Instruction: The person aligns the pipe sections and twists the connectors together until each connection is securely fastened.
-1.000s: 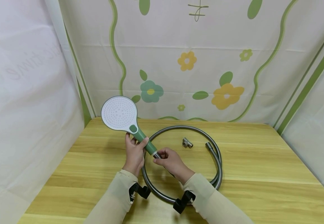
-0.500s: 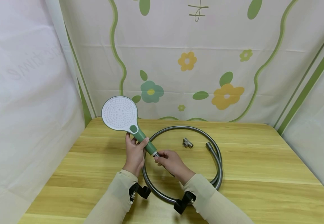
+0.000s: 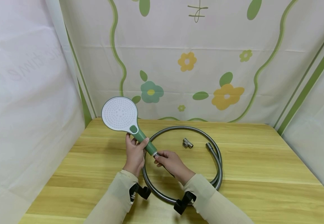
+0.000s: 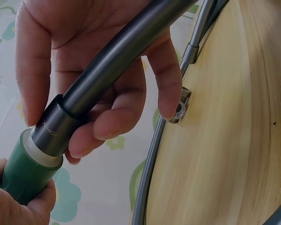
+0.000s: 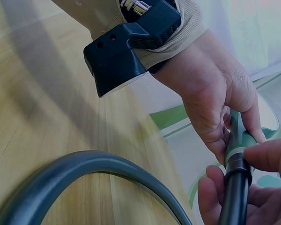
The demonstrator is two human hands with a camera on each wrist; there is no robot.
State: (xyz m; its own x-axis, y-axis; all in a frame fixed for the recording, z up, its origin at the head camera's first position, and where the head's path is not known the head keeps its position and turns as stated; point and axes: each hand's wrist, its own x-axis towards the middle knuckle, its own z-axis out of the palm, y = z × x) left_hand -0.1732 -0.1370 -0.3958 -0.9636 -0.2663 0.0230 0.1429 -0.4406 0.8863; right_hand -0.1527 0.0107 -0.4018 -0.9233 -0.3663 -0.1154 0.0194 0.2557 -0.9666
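Observation:
A hand shower [image 3: 119,113] with a white round spray face and a green handle [image 4: 28,171] is tilted up to the left above the table. My left hand [image 3: 135,155] grips that handle, thumb across its front. At the handle's lower end, my right hand [image 3: 173,162] pinches the dark end nut [image 4: 54,129] of the shower hose [image 3: 184,127] between thumb and fingers. A pale ring shows between nut and green handle in the left wrist view. From the nut the hose runs down under the right hand, which partly hides it in the head view.
The rest of the hose lies in a loop on the wooden table [image 3: 262,161], its other end [image 3: 209,145] at the right. Inside the loop lies a small metal tee fitting [image 3: 187,143]. A flowered cloth [image 3: 162,56] hangs behind the table's far edge.
The right thumb and fingers have shifted slightly round the end nut, the index knuckle now lower. My left hand and the hand shower have stayed nearly still.

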